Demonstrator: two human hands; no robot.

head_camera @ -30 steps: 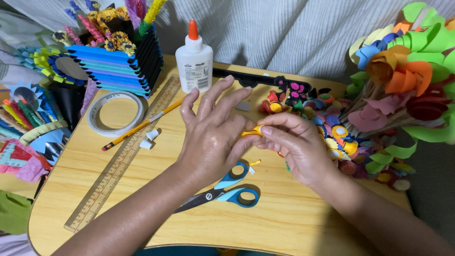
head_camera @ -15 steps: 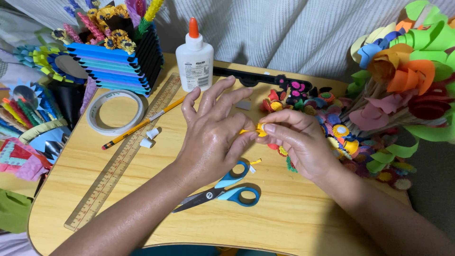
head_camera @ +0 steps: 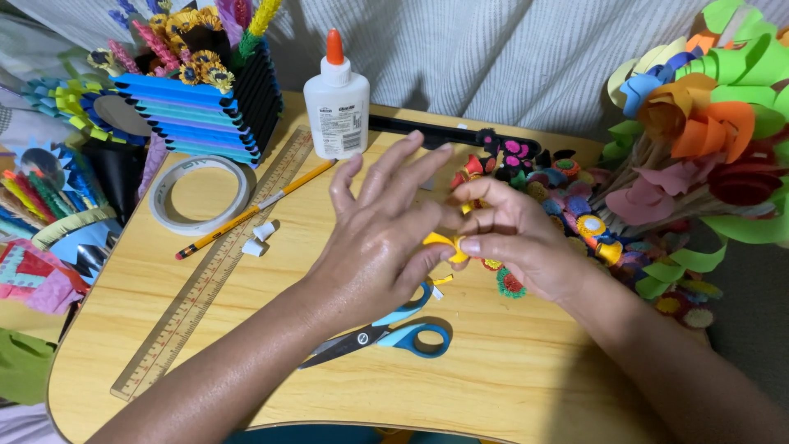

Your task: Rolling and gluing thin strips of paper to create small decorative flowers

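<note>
Both hands meet over the middle of a wooden table (head_camera: 526, 386). My left hand (head_camera: 374, 238) and my right hand (head_camera: 509, 234) pinch a small yellow paper strip (head_camera: 440, 243) between thumbs and fingertips; the left hand's other fingers are spread upward. Blue-handled scissors (head_camera: 386, 335) lie just below the hands, partly under the left wrist. A small yellow paper scrap (head_camera: 442, 280) rests under the hands. Several small rolled paper flowers (head_camera: 567, 201) lie to the right of my right hand.
A white glue bottle with an orange cap (head_camera: 336, 103), a tape roll (head_camera: 200, 194), a yellow pencil (head_camera: 246, 212), a wooden ruler (head_camera: 205, 279) and a blue paper holder (head_camera: 197, 111) sit at the left. A paper flower bouquet (head_camera: 707, 123) stands at the right. A black tool (head_camera: 436, 131) lies behind.
The hands have stayed together over the table's middle; the yellow strip shows more clearly between the fingertips, and the left fingers have fanned out further.
</note>
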